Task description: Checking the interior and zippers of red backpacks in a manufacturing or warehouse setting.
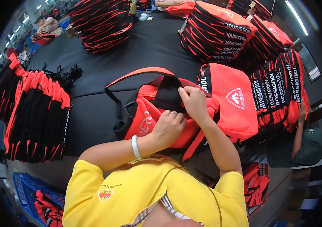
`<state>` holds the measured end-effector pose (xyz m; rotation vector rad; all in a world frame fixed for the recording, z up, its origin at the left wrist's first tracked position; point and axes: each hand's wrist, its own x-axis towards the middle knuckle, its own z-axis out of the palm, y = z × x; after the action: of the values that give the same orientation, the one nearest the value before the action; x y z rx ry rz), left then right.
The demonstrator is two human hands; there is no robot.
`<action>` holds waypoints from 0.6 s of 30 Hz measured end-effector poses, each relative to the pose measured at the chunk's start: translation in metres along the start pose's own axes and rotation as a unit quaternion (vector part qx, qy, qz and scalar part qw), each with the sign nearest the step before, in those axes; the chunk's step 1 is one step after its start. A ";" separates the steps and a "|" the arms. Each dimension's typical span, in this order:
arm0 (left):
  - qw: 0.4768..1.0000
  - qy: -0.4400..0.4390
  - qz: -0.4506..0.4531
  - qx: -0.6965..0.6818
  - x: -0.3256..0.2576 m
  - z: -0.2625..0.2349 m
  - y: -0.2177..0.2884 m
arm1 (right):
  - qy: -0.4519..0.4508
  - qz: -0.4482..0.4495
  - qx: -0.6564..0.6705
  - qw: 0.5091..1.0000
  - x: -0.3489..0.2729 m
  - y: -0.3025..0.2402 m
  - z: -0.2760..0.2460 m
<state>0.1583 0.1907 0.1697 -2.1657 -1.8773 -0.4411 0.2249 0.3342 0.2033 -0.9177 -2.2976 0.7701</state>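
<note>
In the head view, the red-and-black backpack (pixel 147 108) lies tilted on the black tabletop (pixel 89 113) before the person, its mouth gaping. The right hand (pixel 195 101) pinches the black edge of the opening between thumb and curled fingers; the left hand (pixel 168 126) is curled over the front, and whether it grips fabric I cannot tell. The bag looks light, soft and hardly fragile, apt to sag; the rim or the arched padded strap (pixel 145 72) should give the surest hold. A red bag with a shield emblem (pixel 236 98) sits just beside it, and stacked bags (pixel 39 113) stand on the table's left. Strip lamps (pixel 297 17) light the workshop; a co-worker's green sleeve (pixel 312 147) shows at right.
</note>
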 end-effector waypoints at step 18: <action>0.995 0.014 0.035 -0.092 -0.049 0.014 -0.014 | 0.032 -0.059 -0.220 0.973 -0.143 0.056 0.004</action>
<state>0.1391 0.1530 0.1374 -2.3200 -1.8035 -0.6486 0.3347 0.2620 0.1242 -0.9615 -2.4841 0.1760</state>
